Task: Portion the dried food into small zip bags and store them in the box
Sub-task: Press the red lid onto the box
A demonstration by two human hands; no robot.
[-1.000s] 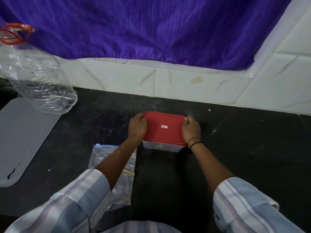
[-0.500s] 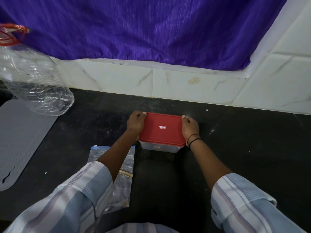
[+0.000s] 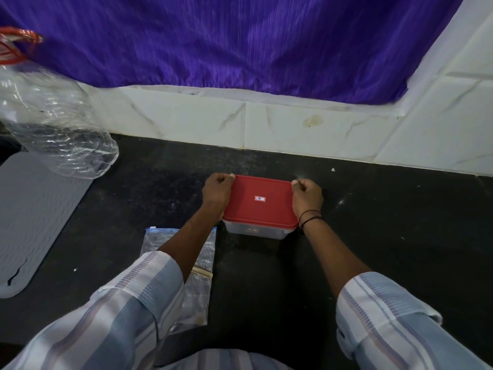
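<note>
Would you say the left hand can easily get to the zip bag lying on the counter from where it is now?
Probably yes. The left hand grips the left edge of the red lid, and the zip bag lies flat right beneath that forearm with nothing on top of it. It would have to release the lid and draw back.

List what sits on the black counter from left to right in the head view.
Grey mat → clear plastic bottle → zip bag → left hand → red-lidded box → right hand.
</note>
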